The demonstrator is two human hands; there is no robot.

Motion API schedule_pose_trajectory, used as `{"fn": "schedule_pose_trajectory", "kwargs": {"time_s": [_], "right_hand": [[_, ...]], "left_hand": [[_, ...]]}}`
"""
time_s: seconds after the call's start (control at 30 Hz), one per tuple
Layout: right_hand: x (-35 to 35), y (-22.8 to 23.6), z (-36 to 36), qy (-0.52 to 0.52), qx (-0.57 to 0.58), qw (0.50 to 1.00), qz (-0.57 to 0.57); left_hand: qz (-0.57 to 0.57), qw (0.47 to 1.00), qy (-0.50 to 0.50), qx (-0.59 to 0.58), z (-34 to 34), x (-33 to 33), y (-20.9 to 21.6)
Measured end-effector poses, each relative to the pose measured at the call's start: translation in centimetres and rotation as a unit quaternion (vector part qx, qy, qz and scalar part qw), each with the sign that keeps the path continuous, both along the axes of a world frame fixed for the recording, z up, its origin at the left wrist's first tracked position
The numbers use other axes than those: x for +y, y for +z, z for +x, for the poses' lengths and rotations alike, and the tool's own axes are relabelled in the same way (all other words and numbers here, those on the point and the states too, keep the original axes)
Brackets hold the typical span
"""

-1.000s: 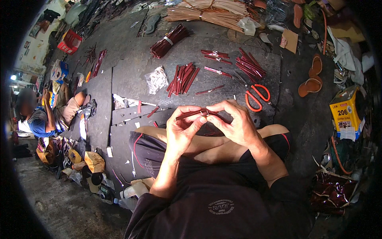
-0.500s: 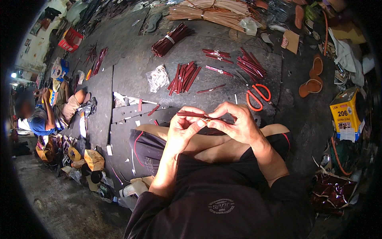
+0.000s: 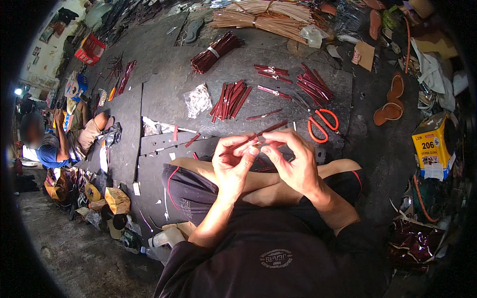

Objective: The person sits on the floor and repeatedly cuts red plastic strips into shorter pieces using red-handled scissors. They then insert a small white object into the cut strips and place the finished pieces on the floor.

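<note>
A narrow dark red strap (image 3: pixel 273 126) lies slanted across my hands, its far end rising to the right. My left hand (image 3: pixel 232 161) is closed on it, thumb and fingers pinching near a small shiny metal piece (image 3: pixel 257 144). My right hand (image 3: pixel 297 161) meets it from the other side, its thumb and bent fingers closed about the strap beside the metal piece; the exact contact is partly hidden. Beyond my hands lie scissors (image 3: pixel 318 131) with orange handles, a loose pile of dark red straps (image 3: pixel 230 101) and a single strap (image 3: pixel 264 114).
A tied dark red bundle (image 3: pixel 214 53), a clear bag of small pale pieces (image 3: pixel 198 100) and more straps (image 3: pixel 314 82) lie farther off. Brown sandals (image 3: pixel 389 110) and a yellow box (image 3: pixel 431 144) are at right. A seated person (image 3: pixel 54 146) is at left.
The strap in my hands has gone from nearly level to slanting, its right end higher. My right fingers have shifted slightly around the metal piece. The things on the floor stay put.
</note>
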State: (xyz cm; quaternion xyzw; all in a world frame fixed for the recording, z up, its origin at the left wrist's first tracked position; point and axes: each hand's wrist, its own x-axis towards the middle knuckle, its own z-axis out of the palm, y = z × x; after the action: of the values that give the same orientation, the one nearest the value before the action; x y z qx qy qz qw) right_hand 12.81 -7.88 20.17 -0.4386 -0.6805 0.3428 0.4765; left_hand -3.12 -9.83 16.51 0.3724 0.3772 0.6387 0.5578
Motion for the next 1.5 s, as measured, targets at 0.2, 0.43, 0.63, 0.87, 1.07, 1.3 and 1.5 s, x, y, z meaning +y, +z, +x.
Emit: {"fn": "schedule_pose_trajectory", "kwargs": {"time_s": [0.2,0.43,0.63,0.87,1.07,1.3,1.5], "right_hand": [[0.3,-1.9,0.4,0.072,0.156,0.972,-0.161],[0.8,-0.8,0.7,0.097,-0.008,0.995,0.004],[-0.1,-1.4,-0.3,0.053,0.023,0.997,-0.053],[0.1,-0.9,-0.4,0.041,0.003,0.999,0.036],[0.1,-0.8,-0.3,0.031,0.008,0.999,0.034],[0.1,-0.9,0.2,0.057,0.038,0.997,-0.034],[-0.1,-1.4,0.3,0.088,0.129,0.973,-0.169]], "left_hand": [[-0.018,0.990,-0.135,-0.037,-2.1,0.2,-0.4],[-0.119,0.962,-0.212,0.123,-4.7,1.9,4.3],[-0.082,0.989,-0.060,0.111,-2.0,0.8,3.3],[-0.094,0.989,-0.036,0.112,-0.9,0.3,3.3],[-0.108,0.986,-0.036,0.123,-0.8,0.4,3.3],[-0.087,0.978,-0.065,0.178,-1.2,0.6,3.7],[-0.069,0.967,-0.096,0.225,-1.7,0.3,4.0]]}}
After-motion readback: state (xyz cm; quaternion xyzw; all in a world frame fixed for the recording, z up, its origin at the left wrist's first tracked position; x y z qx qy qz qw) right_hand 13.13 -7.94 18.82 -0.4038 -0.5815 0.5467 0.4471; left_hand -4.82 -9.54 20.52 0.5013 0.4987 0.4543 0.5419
